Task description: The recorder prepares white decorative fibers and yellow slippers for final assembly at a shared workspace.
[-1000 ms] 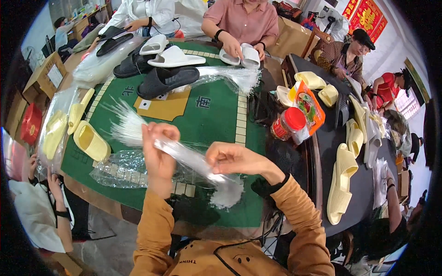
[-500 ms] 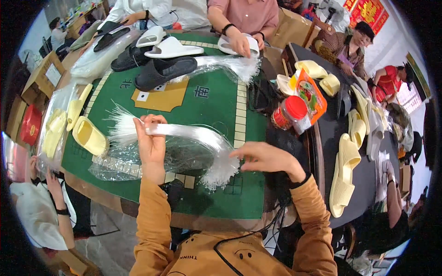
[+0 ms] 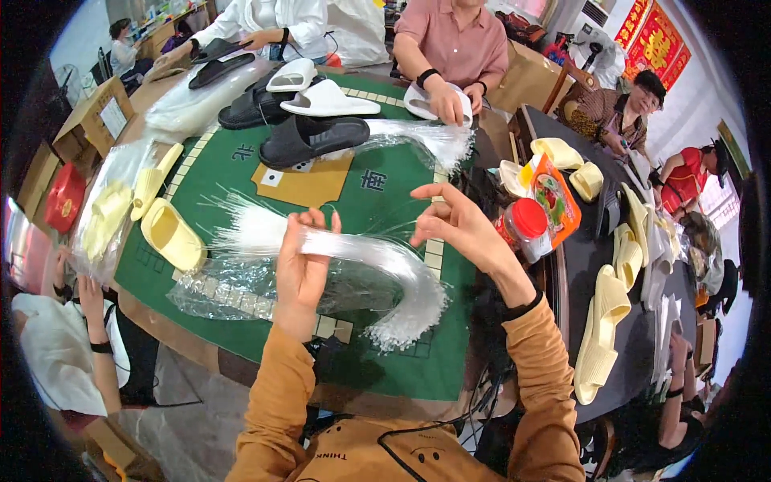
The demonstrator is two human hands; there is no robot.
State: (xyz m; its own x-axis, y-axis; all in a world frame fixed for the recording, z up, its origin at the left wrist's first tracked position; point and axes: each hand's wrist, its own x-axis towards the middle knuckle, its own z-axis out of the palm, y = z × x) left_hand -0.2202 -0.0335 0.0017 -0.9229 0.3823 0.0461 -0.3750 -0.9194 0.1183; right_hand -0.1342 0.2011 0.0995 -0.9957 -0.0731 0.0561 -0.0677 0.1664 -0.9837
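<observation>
A thick bundle of thin, clear-white plastic strands (image 3: 373,251) arches over the green table mat, its ends fanned out. My left hand (image 3: 303,261) is closed around it near its left end, palm up. To the right, my right hand (image 3: 466,229) is raised above the bundle with thumb and fingers drawn together. One or more fine strands run toward its fingertips; the pinch itself is hard to make out. Crumpled clear plastic wrap (image 3: 229,293) lies beneath the bundle. Left of it sits a pale yellow slipper (image 3: 174,237).
Black slippers (image 3: 313,138) and white slippers (image 3: 333,98) lie at the far side, near a second strand bundle (image 3: 438,143). A red-lidded jar (image 3: 526,221) and an orange package (image 3: 558,201) stand right. Yellow slippers (image 3: 602,333) line the dark side table. Co-workers sit around, one handling a white slipper.
My right hand has lifted up and away from the bundle's right end. My left hand still grips the bundle. The whole view has shifted slightly.
</observation>
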